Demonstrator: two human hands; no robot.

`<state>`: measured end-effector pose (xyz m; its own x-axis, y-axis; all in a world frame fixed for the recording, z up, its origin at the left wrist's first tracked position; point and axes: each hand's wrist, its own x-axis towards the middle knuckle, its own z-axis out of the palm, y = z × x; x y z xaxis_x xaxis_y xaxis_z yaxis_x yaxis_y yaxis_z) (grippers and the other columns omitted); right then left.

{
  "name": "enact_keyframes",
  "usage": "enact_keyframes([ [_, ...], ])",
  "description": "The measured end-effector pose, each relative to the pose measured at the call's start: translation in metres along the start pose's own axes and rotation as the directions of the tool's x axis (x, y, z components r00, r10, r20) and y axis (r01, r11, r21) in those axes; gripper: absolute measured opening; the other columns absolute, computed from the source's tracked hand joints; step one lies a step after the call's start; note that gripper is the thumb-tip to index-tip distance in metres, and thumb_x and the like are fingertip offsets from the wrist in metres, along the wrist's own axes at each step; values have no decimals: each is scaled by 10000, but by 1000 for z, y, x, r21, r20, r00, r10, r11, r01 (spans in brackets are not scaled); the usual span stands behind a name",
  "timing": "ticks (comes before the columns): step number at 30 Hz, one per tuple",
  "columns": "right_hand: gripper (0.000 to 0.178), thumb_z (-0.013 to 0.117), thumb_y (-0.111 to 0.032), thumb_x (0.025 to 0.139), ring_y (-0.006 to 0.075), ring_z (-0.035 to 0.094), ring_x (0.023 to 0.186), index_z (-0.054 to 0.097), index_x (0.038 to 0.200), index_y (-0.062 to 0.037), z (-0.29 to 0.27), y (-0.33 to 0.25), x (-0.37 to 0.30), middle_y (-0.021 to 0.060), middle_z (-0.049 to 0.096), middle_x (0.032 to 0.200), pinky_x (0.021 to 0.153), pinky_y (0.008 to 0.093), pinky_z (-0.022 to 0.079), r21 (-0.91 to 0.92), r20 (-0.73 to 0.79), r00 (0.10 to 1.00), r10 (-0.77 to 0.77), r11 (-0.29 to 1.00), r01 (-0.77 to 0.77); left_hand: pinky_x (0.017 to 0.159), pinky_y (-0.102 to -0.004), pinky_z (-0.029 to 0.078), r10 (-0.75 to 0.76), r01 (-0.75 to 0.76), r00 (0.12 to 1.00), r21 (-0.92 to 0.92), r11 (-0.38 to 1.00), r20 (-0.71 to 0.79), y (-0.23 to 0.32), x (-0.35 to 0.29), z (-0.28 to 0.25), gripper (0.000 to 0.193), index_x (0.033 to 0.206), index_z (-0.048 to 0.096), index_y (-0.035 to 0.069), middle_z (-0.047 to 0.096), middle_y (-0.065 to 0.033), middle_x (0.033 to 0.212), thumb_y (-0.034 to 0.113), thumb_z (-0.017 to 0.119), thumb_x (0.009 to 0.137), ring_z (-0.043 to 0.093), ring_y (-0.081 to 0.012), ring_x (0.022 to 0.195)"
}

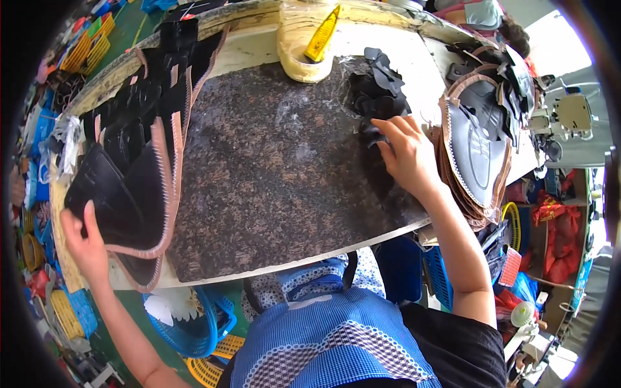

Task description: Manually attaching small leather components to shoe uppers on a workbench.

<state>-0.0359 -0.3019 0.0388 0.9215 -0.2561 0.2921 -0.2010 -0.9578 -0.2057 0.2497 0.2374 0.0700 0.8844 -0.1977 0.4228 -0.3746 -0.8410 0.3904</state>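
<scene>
My left hand [85, 244] rests at the near left edge of a black leather shoe upper [116, 194] with a pinkish, zigzag-cut border. Its thumb lies on the leather, apart from the fingers. This upper lies on top of an overlapping row of similar uppers running toward the far left. My right hand [409, 152] is over the near end of a pile of small black leather pieces [381, 94], fingers spread and fingertips at the pile. No piece shows clearly between thumb and fingers.
A dark mottled board [278, 174] covers the table's middle. At its far edge, a pale holder [307, 71] carries a yellow pointed tool [323, 35]. Stacked uppers [475, 145] stand at the right, near a sewing machine [572, 110]. A blue basket [187, 326] sits below the front edge.
</scene>
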Motion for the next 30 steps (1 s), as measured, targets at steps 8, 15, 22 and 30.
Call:
enact_keyframes([
  [8,288,661,22,817,353,594,1093,664,1088,-76,-1,2,12,136,585,1113,922,432,532,78,52,998,-40,996,35,555,-341,465,350,-247,915,-410,878,199,231,-95,46,221,919,568,46,603,-71,760,134,768,947,613,-181,635],
  [15,110,773,-93,939,48,663,672,723,992,-11,-38,-45,-2,44,730,790,616,184,519,817,160,869,469,431,-383,1055,-523,374,453,-452,887,-358,817,-85,226,-149,118,635,1297,558,88,564,-125,1285,156,882,755,562,-354,1217],
  [22,230,699,-184,1016,68,686,668,709,1042,44,-7,-129,7,45,711,757,573,202,537,743,585,775,240,225,-631,913,-403,569,587,-486,783,-387,783,206,226,-147,103,336,1116,703,-19,653,-126,1171,60,792,802,666,-315,1082],
  [30,185,674,-127,1017,77,634,644,650,923,31,26,-145,-4,56,682,722,556,245,473,569,554,805,213,609,-553,850,-389,589,527,-376,821,-487,788,218,223,-151,104,320,1092,686,-47,655,-135,1143,19,785,795,663,-314,1008],
])
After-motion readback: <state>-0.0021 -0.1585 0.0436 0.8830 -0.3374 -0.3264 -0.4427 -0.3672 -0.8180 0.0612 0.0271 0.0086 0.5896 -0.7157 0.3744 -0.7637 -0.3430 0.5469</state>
